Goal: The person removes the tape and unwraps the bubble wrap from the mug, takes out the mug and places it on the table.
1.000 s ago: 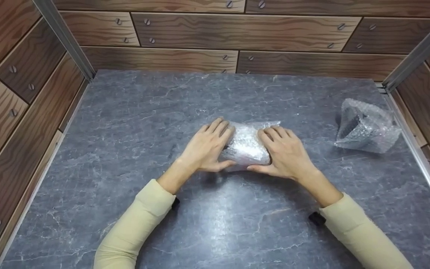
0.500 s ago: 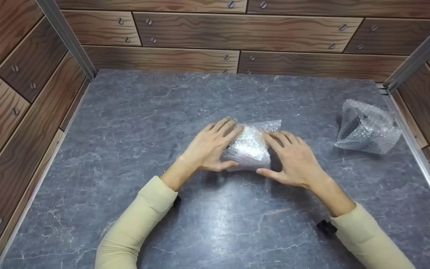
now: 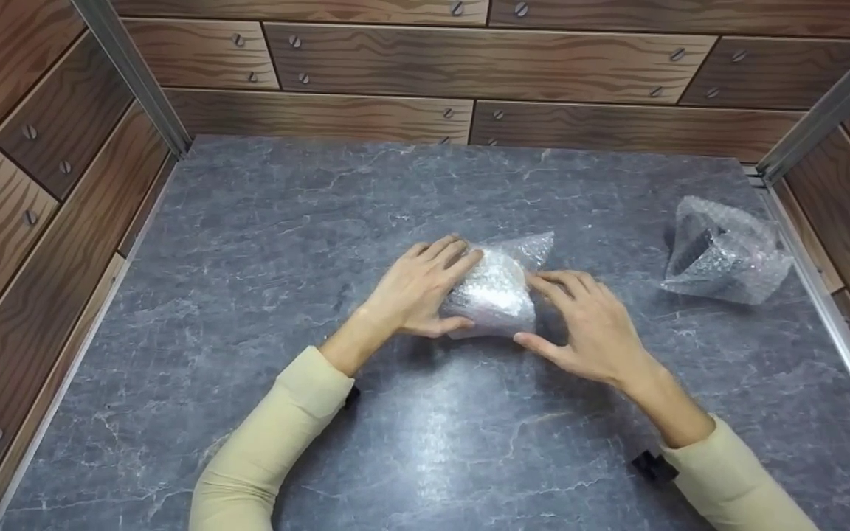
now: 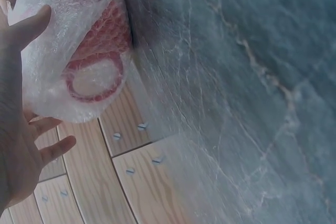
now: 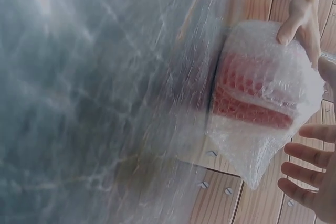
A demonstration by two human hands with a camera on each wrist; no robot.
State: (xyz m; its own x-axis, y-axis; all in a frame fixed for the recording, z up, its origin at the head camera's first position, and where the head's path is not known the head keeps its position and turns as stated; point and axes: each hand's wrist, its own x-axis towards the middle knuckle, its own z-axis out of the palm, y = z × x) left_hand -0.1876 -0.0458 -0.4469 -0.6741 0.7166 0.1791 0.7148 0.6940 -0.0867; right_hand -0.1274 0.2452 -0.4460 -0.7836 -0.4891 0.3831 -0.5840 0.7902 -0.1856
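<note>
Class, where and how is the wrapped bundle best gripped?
Likely the bundle by its plump body, squeezed from left and right: a red item bulks it out there, whereas the flap at its far right corner sticks out and would probably fold.

No text, label, brand, number or sign can be read

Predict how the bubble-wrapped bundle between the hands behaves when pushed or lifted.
The bubble-wrapped bundle probably gives at the surface: it looks wrinkled and padded. Its flap likely flops, being thin and jutting past the bulk. The red ring showing through hints at something rounded inside, so it may rock.
</note>
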